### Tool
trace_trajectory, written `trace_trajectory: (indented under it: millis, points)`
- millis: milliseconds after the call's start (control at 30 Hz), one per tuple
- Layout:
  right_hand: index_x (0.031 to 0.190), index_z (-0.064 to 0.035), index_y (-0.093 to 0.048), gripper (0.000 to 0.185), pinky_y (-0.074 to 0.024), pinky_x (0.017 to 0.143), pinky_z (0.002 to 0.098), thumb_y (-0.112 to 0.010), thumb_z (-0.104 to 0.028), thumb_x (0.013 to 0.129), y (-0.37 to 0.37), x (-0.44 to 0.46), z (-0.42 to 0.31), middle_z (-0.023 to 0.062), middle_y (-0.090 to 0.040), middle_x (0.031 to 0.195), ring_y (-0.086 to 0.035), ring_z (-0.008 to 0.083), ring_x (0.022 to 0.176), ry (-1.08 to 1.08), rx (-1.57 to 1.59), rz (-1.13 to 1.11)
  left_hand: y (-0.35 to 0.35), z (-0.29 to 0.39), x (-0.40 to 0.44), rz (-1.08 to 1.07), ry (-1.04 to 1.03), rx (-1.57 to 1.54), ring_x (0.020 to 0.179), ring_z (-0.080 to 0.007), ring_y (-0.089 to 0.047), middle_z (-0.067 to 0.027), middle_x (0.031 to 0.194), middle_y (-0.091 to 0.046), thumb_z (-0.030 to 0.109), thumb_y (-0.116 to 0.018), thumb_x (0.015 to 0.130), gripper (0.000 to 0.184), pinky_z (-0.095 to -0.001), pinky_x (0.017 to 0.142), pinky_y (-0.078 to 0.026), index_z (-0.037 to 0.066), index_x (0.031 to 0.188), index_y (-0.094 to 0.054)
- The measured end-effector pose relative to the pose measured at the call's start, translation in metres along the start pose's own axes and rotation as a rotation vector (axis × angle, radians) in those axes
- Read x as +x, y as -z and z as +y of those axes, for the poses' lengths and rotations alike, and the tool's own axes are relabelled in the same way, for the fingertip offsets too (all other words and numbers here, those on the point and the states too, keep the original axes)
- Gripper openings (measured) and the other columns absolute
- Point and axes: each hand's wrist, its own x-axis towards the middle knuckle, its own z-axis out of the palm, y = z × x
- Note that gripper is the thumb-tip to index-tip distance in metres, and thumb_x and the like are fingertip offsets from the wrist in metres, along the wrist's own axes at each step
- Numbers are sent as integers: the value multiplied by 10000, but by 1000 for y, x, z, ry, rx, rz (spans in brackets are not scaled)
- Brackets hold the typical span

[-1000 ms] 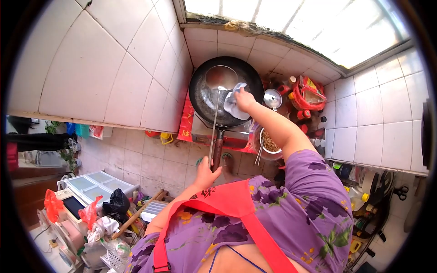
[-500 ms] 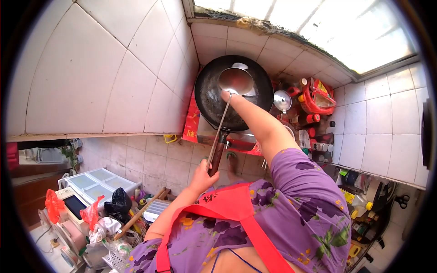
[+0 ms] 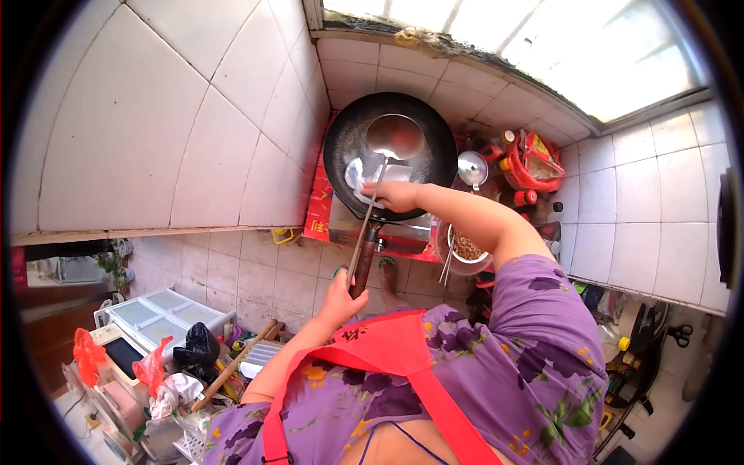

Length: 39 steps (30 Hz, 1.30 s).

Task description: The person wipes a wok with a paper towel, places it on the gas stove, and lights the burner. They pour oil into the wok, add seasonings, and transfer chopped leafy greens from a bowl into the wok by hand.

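Note:
A black wok (image 3: 338, 147) stands on the stove, its inner surface wet and speckled with droplets. Inside it my right hand (image 3: 395, 195) presses a crumpled white cloth or paper wipe (image 3: 354, 173) against the near left wall. The fingers are closed on that wipe, partly hidden behind the ladle's handle. Above the wok's middle is the round bowl of a metal ladle (image 3: 396, 136). Its long handle runs down to my left hand (image 3: 339, 302), which is wrapped around it beside the wok's wooden handle (image 3: 363, 267). The left fingers seem to grip both handles together.
Right of the wok are a metal funnel or lid (image 3: 472, 169), a red basket (image 3: 535, 172), bottles and a bowl of brown granules (image 3: 466, 246). Tiled walls close in left and right. White drawers (image 3: 167, 314) and bagged clutter fill the lower left.
My right hand has moved from behind the ladle bowl toward the wok's near left side, with the white wipe. The left hand keeps its hold. The granule bowl has come into view.

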Motion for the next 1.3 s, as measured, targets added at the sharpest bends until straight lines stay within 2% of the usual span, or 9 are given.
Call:
trace_trajectory:
  millis: [333, 400, 533, 600, 767, 1000, 1133, 1200, 1300]
  points:
    - [1006, -90, -688, 340, -485, 750, 319, -664, -90, 667, 46, -25, -1, 102, -686, 907, -628, 201, 838, -348, 137, -262, -2, -4, -1, 48, -41, -3, 743, -427, -554, -201, 770, -540, 184, -739, 681, 426, -446, 642, -457, 21, 876, -397]
    - [996, -67, -679, 366, -486, 751, 323, -685, -98, 631, 52, -15, 19, 111, -684, 899, -618, 189, 832, -479, 383, -136, -2, -4, -1, 57, -36, -10, 738, -427, -555, -199, 766, -541, 183, -741, 677, 428, -442, 639, -458, 22, 874, -397]
    - [937, -72, -686, 283, -500, 779, 407, -671, -195, 683, 61, 11, 53, 168, -647, 900, -609, 339, 878, -680, -240, 498, -1, -4, 0, 49, -38, -29, 728, -428, -556, -197, 754, -541, 183, -743, 675, 431, -439, 633, -459, 24, 875, -396]
    - [1002, -75, -630, 328, -496, 799, 450, -648, -258, 730, 59, 8, 48, 193, -558, 999, -579, 366, 907, -679, -334, 801, -1, -4, 0, 52, -65, 3, 720, -425, -559, -196, 748, -545, 182, -744, 675, 431, -437, 627, -460, 24, 874, -396]
    - [1123, -44, -557, 358, -470, 868, 423, -544, -199, 800, 25, 25, 64, 242, -546, 1156, -555, 389, 1051, -651, -157, 553, 0, -3, -1, 39, -34, -22, 726, -419, -565, -195, 756, -550, 180, -742, 678, 429, -433, 628, -463, 24, 880, -398]
    - [951, -92, -638, 205, -490, 755, 401, -514, -217, 847, -45, 91, 124, 108, -658, 924, -621, 289, 860, -459, -178, 666, 0, -1, 0, 8, 15, -31, 738, -424, -563, -191, 768, -555, 178, -734, 684, 426, -432, 637, -464, 23, 896, -398]
    - [991, -92, -581, 235, -474, 800, 391, -540, -280, 856, -15, 104, 31, 140, -585, 987, -591, 310, 893, -452, 346, 650, 2, -2, 1, -9, 13, -6, 743, -426, -562, -194, 781, -554, 182, -731, 686, 424, -433, 640, -464, 23, 899, -401]
    - [964, -129, -589, 209, -475, 784, 389, -566, -295, 839, -22, 105, 26, 140, -574, 947, -585, 328, 878, -300, 159, 659, 3, -1, 1, -20, -15, 28, 746, -427, -563, -198, 794, -555, 185, -729, 687, 421, -434, 640, -463, 23, 898, -403]
    - [902, -112, -610, 173, -479, 759, 415, -564, -236, 792, -24, 79, 25, 162, -582, 922, -585, 358, 842, -84, 101, 300, 2, 1, 1, -17, -3, 3, 745, -428, -564, -201, 788, -559, 188, -729, 688, 418, -435, 637, -464, 22, 893, -404]
